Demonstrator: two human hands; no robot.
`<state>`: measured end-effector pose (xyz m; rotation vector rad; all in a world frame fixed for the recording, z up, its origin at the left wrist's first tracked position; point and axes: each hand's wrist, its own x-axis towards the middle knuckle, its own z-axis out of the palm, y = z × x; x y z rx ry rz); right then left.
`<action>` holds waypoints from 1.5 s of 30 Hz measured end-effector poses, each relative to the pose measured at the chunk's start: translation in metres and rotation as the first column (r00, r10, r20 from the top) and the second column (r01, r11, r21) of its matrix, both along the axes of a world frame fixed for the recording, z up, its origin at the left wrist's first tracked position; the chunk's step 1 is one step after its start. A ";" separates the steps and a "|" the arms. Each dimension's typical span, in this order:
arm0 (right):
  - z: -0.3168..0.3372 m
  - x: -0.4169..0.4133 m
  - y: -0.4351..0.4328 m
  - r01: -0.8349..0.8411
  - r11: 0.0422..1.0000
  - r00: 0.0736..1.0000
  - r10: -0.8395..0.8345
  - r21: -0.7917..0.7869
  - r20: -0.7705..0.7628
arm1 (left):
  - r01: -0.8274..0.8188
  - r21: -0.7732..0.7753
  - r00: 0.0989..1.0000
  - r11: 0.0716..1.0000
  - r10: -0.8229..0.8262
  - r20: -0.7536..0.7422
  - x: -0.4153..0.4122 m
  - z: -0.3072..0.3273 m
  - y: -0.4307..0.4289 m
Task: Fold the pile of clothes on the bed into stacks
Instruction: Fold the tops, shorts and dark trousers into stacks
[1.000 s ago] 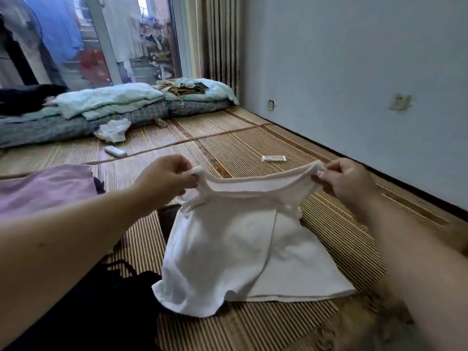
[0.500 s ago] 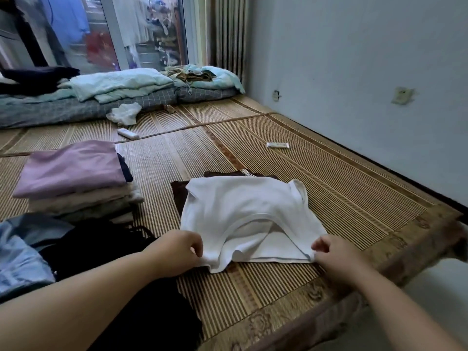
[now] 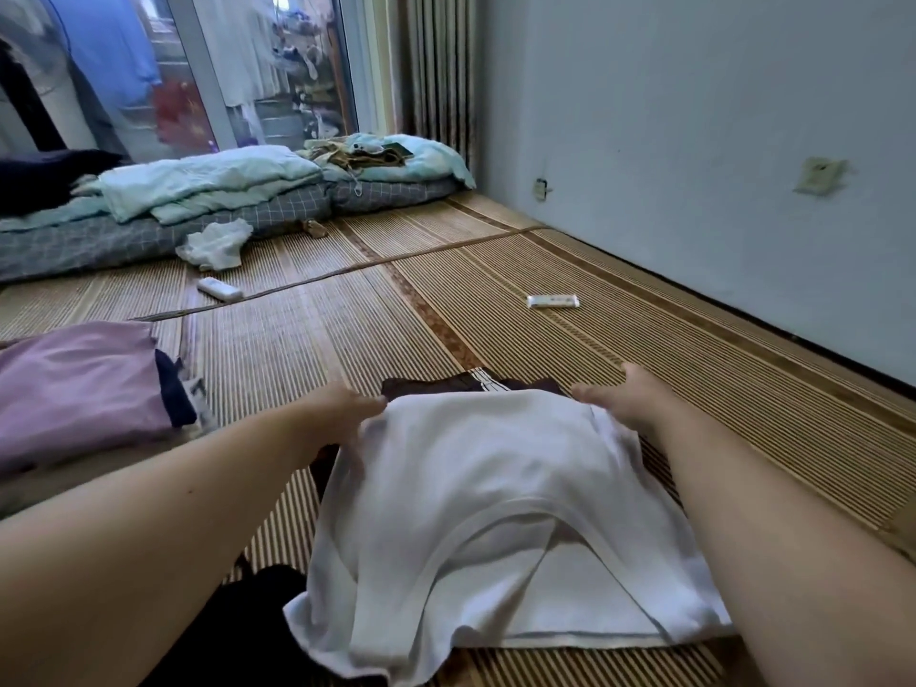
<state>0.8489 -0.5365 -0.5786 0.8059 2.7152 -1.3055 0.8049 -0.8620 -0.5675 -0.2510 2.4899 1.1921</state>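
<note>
A white top (image 3: 495,488) lies folded on the bamboo mat (image 3: 545,339), its neckline towards me, on a dark brown garment (image 3: 426,386) that shows at its far edge. My left hand (image 3: 347,409) grips the far left corner of the white top, thumb on top. At the far right corner, my right hand (image 3: 622,394) holds the cloth, with its fingers mostly hidden. Both forearms run along the sides of the top.
A stack of folded clothes with a lilac piece (image 3: 74,389) on top sits at the left. Dark clothes (image 3: 238,617) lie near my left arm. Bedding (image 3: 198,190), a crumpled white cloth (image 3: 215,242), a remote (image 3: 218,288) and a small packet (image 3: 552,301) lie farther off. A wall runs along the right.
Held up by its shoulders a second ago, the white top was laid on the mat over the brown garment. My hands then moved from its near corners to its far corners.
</note>
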 end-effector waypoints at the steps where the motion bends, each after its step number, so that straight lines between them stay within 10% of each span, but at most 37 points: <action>1: -0.002 -0.007 0.002 -0.018 0.999 0.996 0.016 0.027 0.083 | -0.031 0.051 0.996 0.998 0.027 0.083 -0.002 -0.001 0.000; 8: -0.005 -0.003 0.011 -0.114 0.992 0.951 0.092 0.060 0.295 | -0.072 0.283 0.974 0.956 0.007 0.225 0.001 0.000 -0.014; 24: 0.140 0.129 0.036 -0.025 0.986 0.896 0.094 0.163 -0.434 | 0.264 0.350 0.908 0.898 -0.110 -0.404 0.115 0.118 -0.046; 35: 0.245 0.193 0.046 0.055 0.998 0.785 -0.018 0.041 -0.619 | 0.510 0.694 0.854 0.508 -0.394 -0.338 0.198 0.164 -0.034; 45: 0.062 0.080 0.009 -0.097 0.971 0.968 0.143 0.218 -0.205 | 0.006 0.385 0.998 0.923 -0.028 0.051 0.164 0.010 -0.016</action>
